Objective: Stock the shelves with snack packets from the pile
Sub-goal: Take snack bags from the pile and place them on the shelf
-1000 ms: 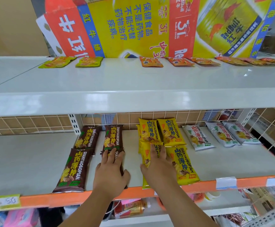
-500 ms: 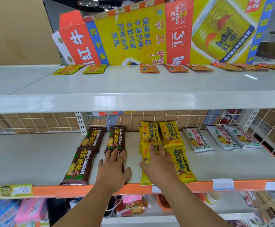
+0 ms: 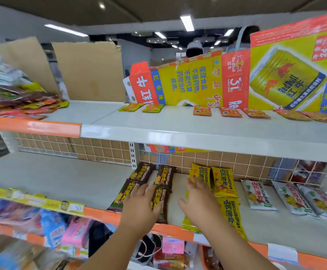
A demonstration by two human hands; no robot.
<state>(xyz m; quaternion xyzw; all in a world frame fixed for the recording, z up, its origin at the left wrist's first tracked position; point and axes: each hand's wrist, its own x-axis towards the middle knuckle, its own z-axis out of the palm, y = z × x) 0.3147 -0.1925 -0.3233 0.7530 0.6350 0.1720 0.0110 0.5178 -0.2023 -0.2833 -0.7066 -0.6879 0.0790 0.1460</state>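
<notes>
Presses left grip [image 3: 139,207], fingers straight, flat on the glossy brown plastic snack packet [image 3: 159,201] beneath; right grip [image 3: 199,203] likewise on the yellow plastic packet [image 3: 189,225], probably squaring rows. Leaves the mixed pile [image 3: 12,94] far up-left.

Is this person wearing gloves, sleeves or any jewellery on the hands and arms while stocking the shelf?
No gloves. The left hand and right hand are bare, with no rings showing. The left forearm and right forearm are bare too: no sleeves, watch or bracelets in view, right down to the bottom edge of the picture.
</notes>
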